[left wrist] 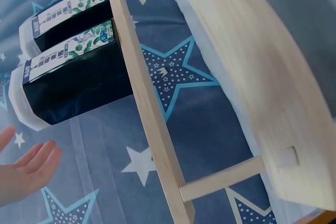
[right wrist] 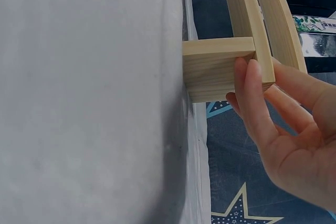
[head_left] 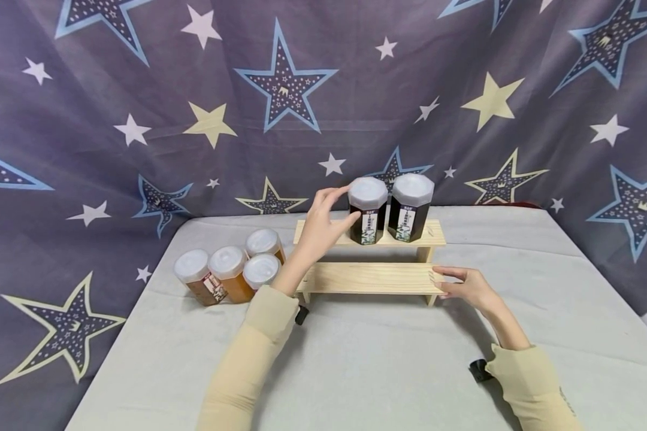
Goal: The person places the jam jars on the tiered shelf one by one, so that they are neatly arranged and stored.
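Two dark jars with white lids stand side by side on the upper step of a two-tier wooden rack [head_left: 374,278]. Beside the left dark jar [left wrist: 79,85] is my left hand [head_left: 323,224], its thumb and fingers spread; in the left wrist view a gap shows between the fingertips [left wrist: 50,153] and the jar. The right dark jar [head_left: 410,209] stands slightly apart from it. At the right end of the lower step, my right hand [right wrist: 294,135] pinches the board's corner between thumb and fingers. Nothing else is in either hand.
Several white-lidded jars with amber or brown contents, among them an amber jar [head_left: 232,278], stand grouped left of the rack, one partly behind my left forearm. A pale cloth [head_left: 377,371] covers the table. Behind hangs a star-patterned curtain [head_left: 356,90].
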